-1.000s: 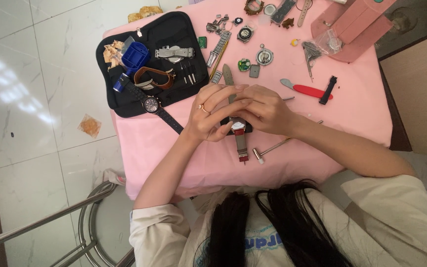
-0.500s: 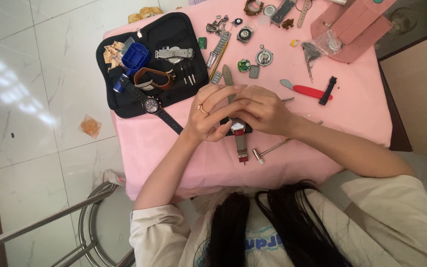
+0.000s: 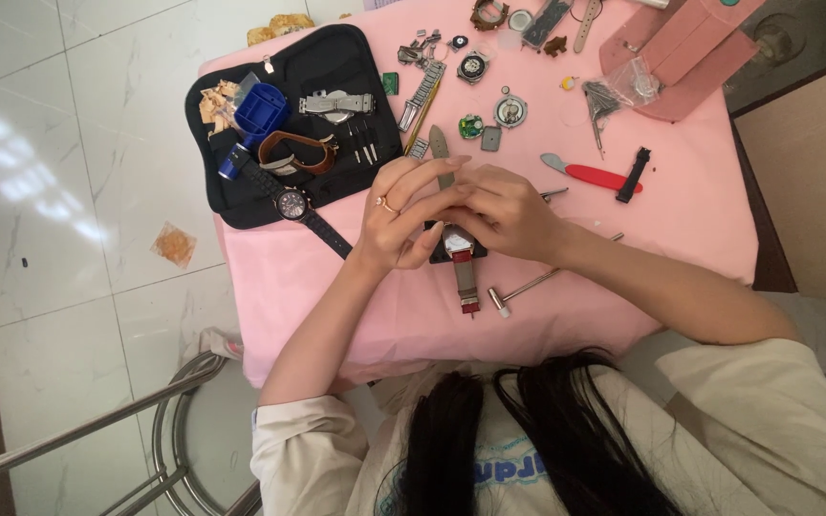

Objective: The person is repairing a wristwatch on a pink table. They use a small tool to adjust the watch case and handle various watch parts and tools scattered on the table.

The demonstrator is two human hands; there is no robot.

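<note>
**Both hands closed over a watch on the pink table**

My left hand (image 3: 403,215) and right hand (image 3: 504,215) meet over a wristwatch (image 3: 458,244) near the middle of the pink tablecloth (image 3: 681,220). The watch sits on a small dark block just under my fingertips, and its brown-red strap (image 3: 467,282) trails toward me. My left fingers are curled, thumb and forefinger pinched close at the case (there is a ring on one of them). My right fingers are bent down around the case from the other side; whether they also grip a small tool I cannot tell, since the fingers hide it.

Just beside the strap lies a little metal hammer (image 3: 518,290). Farther off to my right rests a red-handled tool (image 3: 590,175). To my left lies an open black tool pouch (image 3: 241,205) holding a blue plastic holder (image 3: 260,107), and a black-strapped watch (image 3: 293,204) lies at its edge.
</note>
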